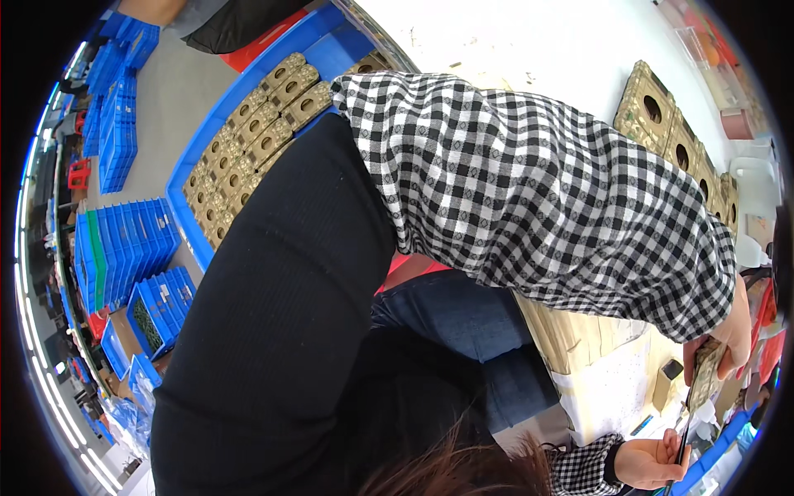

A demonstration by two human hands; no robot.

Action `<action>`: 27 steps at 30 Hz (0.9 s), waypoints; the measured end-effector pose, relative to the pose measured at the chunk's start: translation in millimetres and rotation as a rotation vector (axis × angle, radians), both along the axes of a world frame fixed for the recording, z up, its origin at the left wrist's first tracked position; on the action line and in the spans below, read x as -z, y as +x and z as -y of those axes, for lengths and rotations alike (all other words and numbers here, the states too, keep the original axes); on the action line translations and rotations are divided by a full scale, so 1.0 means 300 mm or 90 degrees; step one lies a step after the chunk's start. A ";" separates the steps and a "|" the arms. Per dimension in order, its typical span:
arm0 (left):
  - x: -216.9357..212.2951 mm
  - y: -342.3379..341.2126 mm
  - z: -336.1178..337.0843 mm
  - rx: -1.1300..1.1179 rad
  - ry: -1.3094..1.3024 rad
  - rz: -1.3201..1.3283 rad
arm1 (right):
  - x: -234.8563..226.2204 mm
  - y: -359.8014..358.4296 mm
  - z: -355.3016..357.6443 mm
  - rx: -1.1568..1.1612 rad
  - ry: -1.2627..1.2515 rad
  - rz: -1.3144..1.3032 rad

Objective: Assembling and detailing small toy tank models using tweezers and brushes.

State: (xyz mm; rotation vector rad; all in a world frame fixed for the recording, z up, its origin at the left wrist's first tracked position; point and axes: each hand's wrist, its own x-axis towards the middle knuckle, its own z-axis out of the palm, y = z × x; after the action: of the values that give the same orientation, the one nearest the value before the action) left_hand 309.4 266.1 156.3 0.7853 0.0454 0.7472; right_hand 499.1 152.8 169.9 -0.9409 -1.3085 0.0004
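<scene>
My left arm, in a black-and-white checked sleeve, reaches across to the far right. There my left hand (735,332) is closed around a camouflage-patterned part (705,374), seen nearly edge-on. Lower down, my right hand (649,464) has its fingers pinched on a thin black stick-like tool (682,450). The tool's upper end lies close to the held part; I cannot tell if they touch. Beside them on the table stands a small tan block-shaped container (665,388) with a dark top. A row of camouflage panels with round holes (662,116) lies beyond my left forearm.
A blue crate (192,221) at the upper left holds rows of similar camouflage panels. The white tabletop (529,41) stretches across the top, with small scraps on it. Stacked blue crates (132,252) stand on the floor at left. White plastic containers (757,183) line the right side.
</scene>
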 end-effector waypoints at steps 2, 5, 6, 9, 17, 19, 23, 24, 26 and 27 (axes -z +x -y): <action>-0.023 -0.032 0.021 0.001 -0.010 -0.059 | -0.005 0.005 0.005 0.011 0.016 0.009; 0.090 0.090 -0.078 0.009 0.138 0.123 | -0.010 -0.011 0.002 0.004 0.032 0.022; 0.088 0.086 -0.074 0.020 0.153 0.136 | -0.008 -0.010 0.004 0.009 0.035 0.027; 0.008 0.031 -0.021 0.031 0.070 -0.046 | -0.002 0.004 0.009 0.009 0.036 0.032; 0.020 0.041 -0.018 0.030 0.064 -0.074 | -0.001 -0.004 0.005 -0.001 0.031 0.034; -0.026 -0.008 0.021 0.037 0.015 -0.138 | 0.001 -0.004 0.005 -0.004 0.031 0.026; -0.040 -0.021 0.027 -0.035 0.207 -0.207 | 0.001 -0.013 0.006 0.000 0.029 0.032; -0.031 -0.007 0.015 -0.048 0.252 -0.208 | 0.001 -0.011 0.005 -0.005 0.027 0.037; -0.015 0.029 -0.002 -0.060 0.284 -0.204 | 0.001 -0.002 0.007 -0.013 0.023 0.046; -0.026 0.029 0.004 -0.065 0.322 -0.244 | -0.001 0.001 0.010 -0.008 0.026 0.044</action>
State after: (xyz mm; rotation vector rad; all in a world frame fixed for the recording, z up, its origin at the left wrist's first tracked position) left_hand 318.3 265.0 164.1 1.4126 0.2509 0.7032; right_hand 499.5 149.8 170.3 -0.9041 -1.3735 -0.0489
